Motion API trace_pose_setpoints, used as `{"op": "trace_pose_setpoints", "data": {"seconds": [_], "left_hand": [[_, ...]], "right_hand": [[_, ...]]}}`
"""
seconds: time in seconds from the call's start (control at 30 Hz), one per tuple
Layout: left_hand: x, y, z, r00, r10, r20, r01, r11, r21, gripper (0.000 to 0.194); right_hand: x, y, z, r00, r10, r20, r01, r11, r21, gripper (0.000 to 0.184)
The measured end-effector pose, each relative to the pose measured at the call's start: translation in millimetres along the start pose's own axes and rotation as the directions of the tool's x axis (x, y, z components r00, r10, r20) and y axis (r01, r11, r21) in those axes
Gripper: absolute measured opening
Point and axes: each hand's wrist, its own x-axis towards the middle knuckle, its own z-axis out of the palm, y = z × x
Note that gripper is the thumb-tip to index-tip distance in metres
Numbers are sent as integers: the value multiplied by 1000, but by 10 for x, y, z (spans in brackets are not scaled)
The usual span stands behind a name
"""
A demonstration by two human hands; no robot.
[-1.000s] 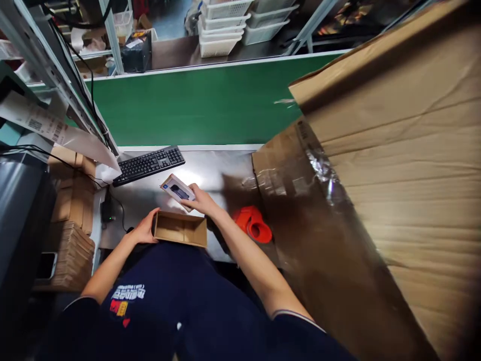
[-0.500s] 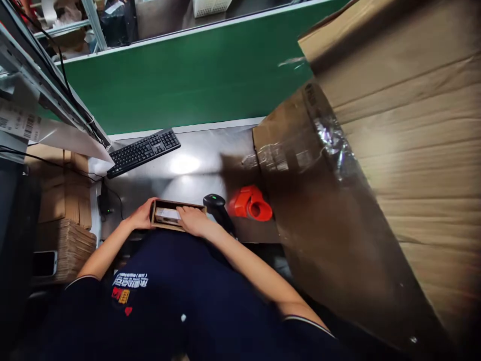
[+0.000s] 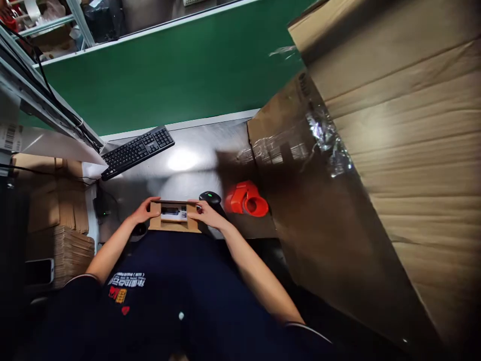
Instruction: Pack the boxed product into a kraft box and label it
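A small brown cardboard box point(image 3: 173, 224) sits at the near edge of the steel table point(image 3: 195, 173), right in front of me. A white product package point(image 3: 173, 212) with a dark item printed on it lies inside the box. My left hand point(image 3: 143, 211) grips the box's left end. My right hand point(image 3: 206, 214) grips its right end, fingers curled over the top edge.
A black handheld scanner point(image 3: 211, 197) and an orange tape dispenser point(image 3: 245, 199) lie just right of the box. A black keyboard point(image 3: 137, 150) sits far left. A huge taped cardboard carton point(image 3: 376, 165) fills the right. Flat cardboard stacks point(image 3: 63, 245) stand at the left; a green conveyor point(image 3: 180, 75) runs behind.
My right hand carried the white package down into the small box, let it go and moved to the box's right end. The scanner came into view beside it.
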Motion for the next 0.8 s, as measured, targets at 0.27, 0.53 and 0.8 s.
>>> {"op": "trace_pose_setpoints", "data": {"seconds": [0.27,0.53,0.8], "left_hand": [[-323,94,134,906,398,-145,-252,782,570,49],[-726,350,-98,983,148,107,-180,713,678,86],[-510,107,317,919,113,-378,-43,981,189,59]], "right_hand": [[-177,92,163,882,-462,-95,354,781,-515,48],[-473,102,-47,825,-530,198,528,595,-606,64],[-198,-2,356,789,-564,-246,413,782,-467,32]]}}
